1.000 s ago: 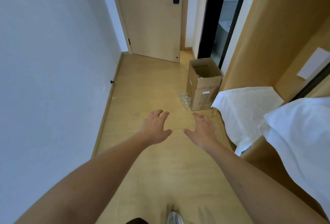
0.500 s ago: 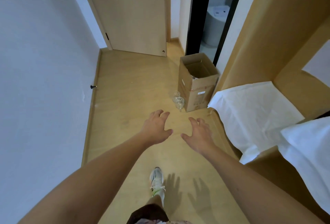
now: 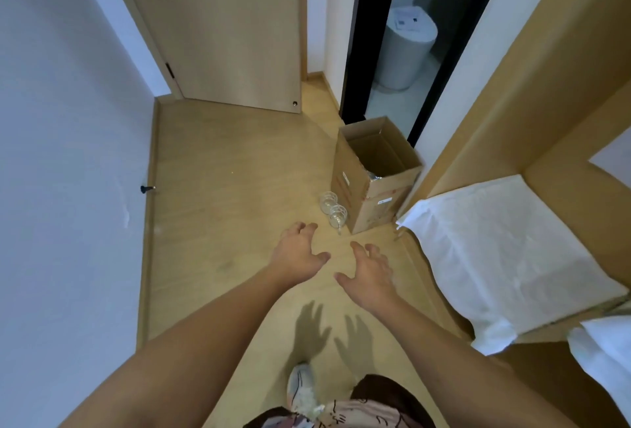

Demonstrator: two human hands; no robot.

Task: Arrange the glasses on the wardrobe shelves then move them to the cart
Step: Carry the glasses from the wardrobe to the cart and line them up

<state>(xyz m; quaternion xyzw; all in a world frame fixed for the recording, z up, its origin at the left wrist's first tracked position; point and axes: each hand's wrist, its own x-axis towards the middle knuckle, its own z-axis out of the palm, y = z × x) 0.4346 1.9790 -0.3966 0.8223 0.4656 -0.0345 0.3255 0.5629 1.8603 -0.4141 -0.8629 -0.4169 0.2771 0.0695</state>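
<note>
Head view: left hand point(image 3: 296, 255) and right hand point(image 3: 368, 272) held out, fingers spread, holding nothing; 2 glasses point(image 3: 333, 209) stand beside cardboard box point(image 3: 374, 195).

Left hand point(image 3: 296, 254), right hand point(image 3: 369, 273) outstretched, seemingly empty.

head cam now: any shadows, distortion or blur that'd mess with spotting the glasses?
Head view: strong wide-angle bending at the edges, so the door and the wall lean. The left hand and right hand cast soft shadows on the floor near the shoe, clear of the glasses. The glasses are transparent, small and low-contrast beside the cardboard box. No glare there.
</note>
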